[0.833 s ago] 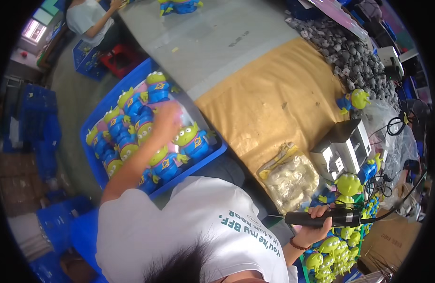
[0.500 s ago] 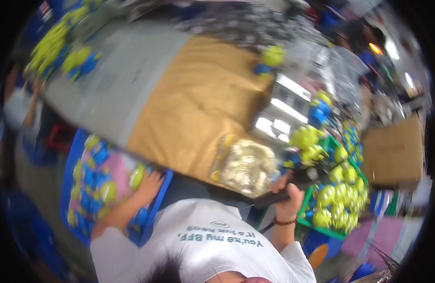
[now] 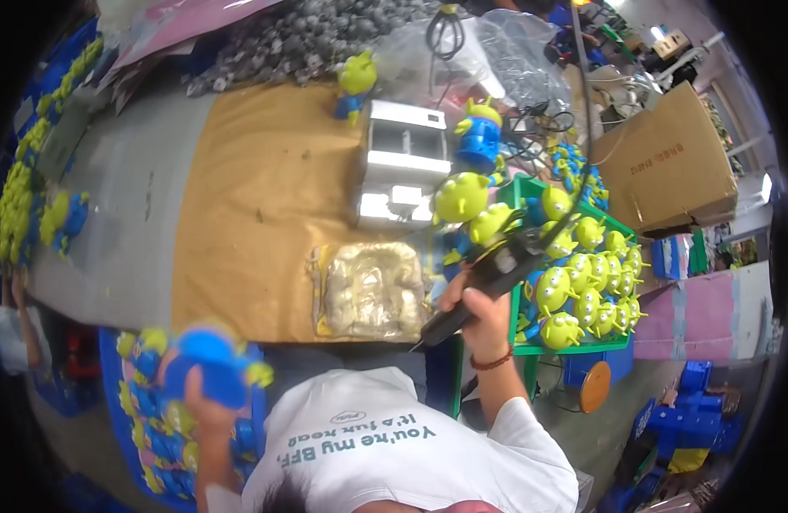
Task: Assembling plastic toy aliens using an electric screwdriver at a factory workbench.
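Note:
My left hand (image 3: pixel 207 409) grips a blue and green toy figure (image 3: pixel 206 357), smeared by motion, with its blue part uppermost. It hangs over a blue crate (image 3: pixel 113 385) packed with more such figures. My right hand (image 3: pixel 486 321) is wrapped round a black corded power tool that looks like an electric screwdriver (image 3: pixel 507 263), its thin tip pointing down and left. Between the hands, at the table's near edge, lies a cream padded cradle (image 3: pixel 372 291) with a hollow in it, wrapped in clear film and tape. Nothing sits in the hollow.
At right stands a green crate (image 3: pixel 573 349) full of upright green-headed figures. A white device (image 3: pixel 407 162) stands behind the cradle, with loose figures (image 3: pixel 479 137) beside it. Grey small parts (image 3: pixel 283 51) are heaped at the back. A cardboard box (image 3: pixel 663 162) is far right; another person's arm (image 3: pixel 24 312) shows far left.
My left hand has come up out of the blue crate with a toy figure in it. The view has shifted to the right. My right hand keeps hold of the electric screwdriver.

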Motion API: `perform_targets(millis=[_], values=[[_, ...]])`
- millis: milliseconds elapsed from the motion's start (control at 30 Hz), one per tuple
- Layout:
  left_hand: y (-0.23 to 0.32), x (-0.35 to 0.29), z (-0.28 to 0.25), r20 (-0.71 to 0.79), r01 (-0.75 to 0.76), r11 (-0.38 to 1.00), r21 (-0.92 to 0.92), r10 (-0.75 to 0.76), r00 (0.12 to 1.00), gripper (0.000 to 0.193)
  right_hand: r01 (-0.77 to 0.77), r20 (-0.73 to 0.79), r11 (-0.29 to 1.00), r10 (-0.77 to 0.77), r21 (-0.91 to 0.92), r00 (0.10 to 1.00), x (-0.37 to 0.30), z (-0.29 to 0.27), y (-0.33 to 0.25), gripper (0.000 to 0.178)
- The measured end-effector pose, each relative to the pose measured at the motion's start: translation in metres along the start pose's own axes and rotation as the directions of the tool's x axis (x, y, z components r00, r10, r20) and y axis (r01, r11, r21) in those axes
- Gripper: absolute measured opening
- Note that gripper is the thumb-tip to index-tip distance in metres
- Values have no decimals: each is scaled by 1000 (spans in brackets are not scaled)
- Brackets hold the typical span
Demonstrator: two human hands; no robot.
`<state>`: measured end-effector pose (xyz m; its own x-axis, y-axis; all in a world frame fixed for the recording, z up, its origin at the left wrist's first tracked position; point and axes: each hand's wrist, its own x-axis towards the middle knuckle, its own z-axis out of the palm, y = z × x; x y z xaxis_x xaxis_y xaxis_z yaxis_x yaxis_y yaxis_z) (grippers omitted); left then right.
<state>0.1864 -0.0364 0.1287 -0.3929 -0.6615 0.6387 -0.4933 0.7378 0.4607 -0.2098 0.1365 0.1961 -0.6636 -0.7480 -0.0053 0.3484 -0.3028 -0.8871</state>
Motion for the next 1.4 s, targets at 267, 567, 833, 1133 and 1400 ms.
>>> perform_targets(millis=[267, 567, 833, 1133, 1400], values=[[119, 41, 210, -50, -198, 852, -485, 199, 979, 56, 453, 171, 889, -456, 62, 873, 70, 16, -26, 36], [81, -36, 178, 283, -268, 919, -289, 349, 893, 56, 428, 163, 879, -400, -210, 902, 171, 44, -4, 27], [92, -8, 157, 311, -296, 917, -266, 373, 874, 54, 269, 177, 934, -231, -235, 957, 187, 48, 5, 18], [139, 31, 209, 502, -340, 937, -83, 334, 797, 54, 243, 360, 970, -238, 31, 902, 85, 36, -19, 47], [137, 31, 214, 484, -348, 934, -77, 340, 806, 53, 273, 372, 961, -238, -42, 897, 58, 30, 3, 64]])
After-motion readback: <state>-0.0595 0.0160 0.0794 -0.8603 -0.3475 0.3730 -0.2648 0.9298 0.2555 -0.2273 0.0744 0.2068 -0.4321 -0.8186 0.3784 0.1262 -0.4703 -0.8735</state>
